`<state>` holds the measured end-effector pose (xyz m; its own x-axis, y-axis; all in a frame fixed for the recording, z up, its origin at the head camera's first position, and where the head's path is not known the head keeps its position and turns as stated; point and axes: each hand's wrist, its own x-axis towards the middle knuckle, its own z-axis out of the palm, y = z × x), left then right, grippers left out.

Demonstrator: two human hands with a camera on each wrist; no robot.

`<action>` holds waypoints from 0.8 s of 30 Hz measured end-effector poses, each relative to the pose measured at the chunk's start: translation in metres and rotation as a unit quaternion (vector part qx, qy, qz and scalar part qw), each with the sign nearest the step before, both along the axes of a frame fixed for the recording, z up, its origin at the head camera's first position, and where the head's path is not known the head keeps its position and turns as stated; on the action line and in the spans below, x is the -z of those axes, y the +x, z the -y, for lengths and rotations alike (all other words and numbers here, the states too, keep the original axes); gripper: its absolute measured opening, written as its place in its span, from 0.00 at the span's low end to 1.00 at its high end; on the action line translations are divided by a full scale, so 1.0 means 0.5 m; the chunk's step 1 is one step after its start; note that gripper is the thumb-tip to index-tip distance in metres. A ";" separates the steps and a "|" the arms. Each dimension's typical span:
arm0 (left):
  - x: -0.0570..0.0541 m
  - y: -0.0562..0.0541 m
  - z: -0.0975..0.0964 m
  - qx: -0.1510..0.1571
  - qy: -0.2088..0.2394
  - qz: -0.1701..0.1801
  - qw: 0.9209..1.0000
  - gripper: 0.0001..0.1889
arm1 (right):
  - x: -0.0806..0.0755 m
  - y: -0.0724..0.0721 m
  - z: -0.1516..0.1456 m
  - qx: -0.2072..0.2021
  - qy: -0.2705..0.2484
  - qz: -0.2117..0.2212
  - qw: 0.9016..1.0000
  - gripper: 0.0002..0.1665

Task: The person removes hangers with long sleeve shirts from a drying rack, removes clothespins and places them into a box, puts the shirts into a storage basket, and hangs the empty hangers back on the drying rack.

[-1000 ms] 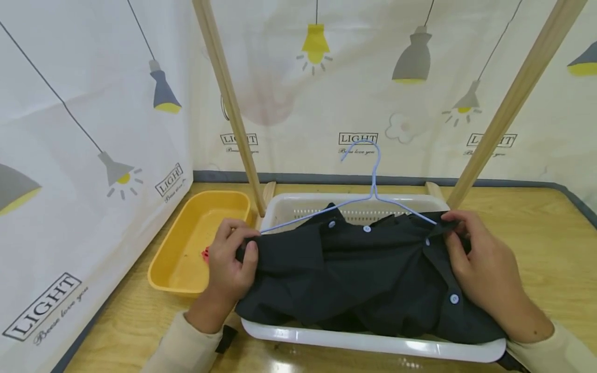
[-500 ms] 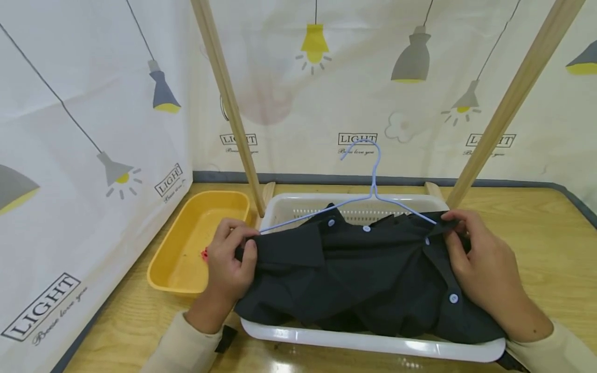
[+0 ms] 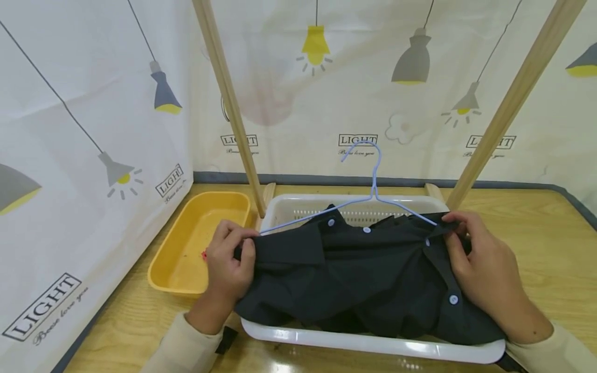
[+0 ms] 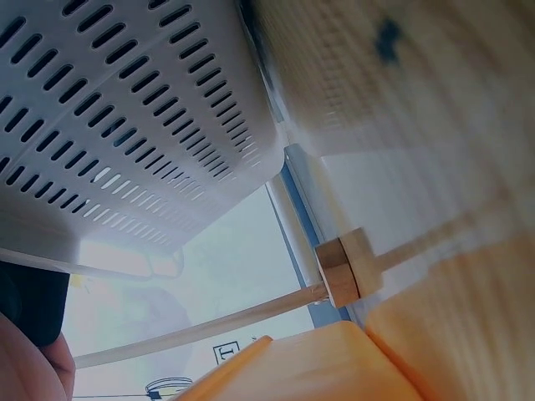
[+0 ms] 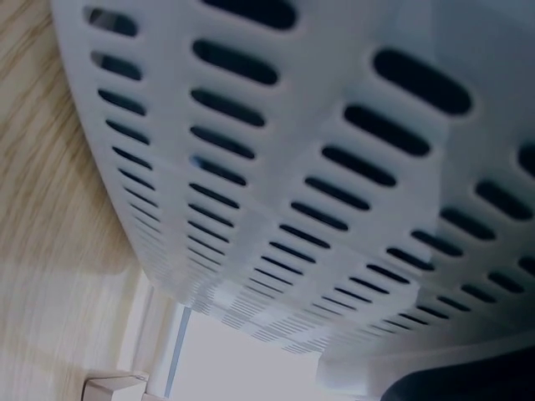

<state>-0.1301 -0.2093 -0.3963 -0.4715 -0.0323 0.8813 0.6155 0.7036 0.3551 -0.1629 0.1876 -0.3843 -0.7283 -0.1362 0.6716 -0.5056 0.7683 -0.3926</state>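
Observation:
A dark button-up shirt [image 3: 364, 280] with pale buttons is spread across the top of a white slotted basket [image 3: 373, 348]. A light-blue wire hanger [image 3: 374, 189] lies along the shirt's upper edge, its hook upright and both ends running under the cloth near the hands. At the left corner, my left hand [image 3: 231, 261] pinches the cloth between thumb and fingers. My right hand [image 3: 485, 269] pinches the opposite corner near the button strip. Both wrist views mostly show the basket's slotted wall [image 4: 125, 109], with a bit of the left hand [image 4: 29, 368] at the edge.
Left of the basket stands a yellow tray [image 3: 186, 248] with a small red item [image 3: 204, 255] partly behind my left hand. Wooden poles [image 3: 233, 109] rise behind the basket on both sides. A lamp-print cloth backdrop [image 3: 298, 93] closes off the back and left.

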 end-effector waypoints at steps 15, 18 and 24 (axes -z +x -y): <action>0.001 -0.001 0.000 -0.006 0.003 -0.009 1.000 0.12 | -0.002 0.005 0.001 0.003 -0.004 0.003 1.000 0.19; -0.002 -0.003 -0.001 -0.001 0.002 -0.009 1.000 0.12 | -0.002 0.002 0.000 0.002 -0.006 0.002 1.000 0.19; 0.001 -0.003 -0.001 0.017 0.001 -0.002 1.000 0.11 | 0.002 0.000 -0.004 0.006 -0.011 0.009 1.000 0.19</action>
<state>-0.1316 -0.2087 -0.3966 -0.4692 -0.0174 0.8829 0.6407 0.6814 0.3539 -0.1631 0.1894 -0.3852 -0.7421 -0.1135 0.6606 -0.4894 0.7651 -0.4184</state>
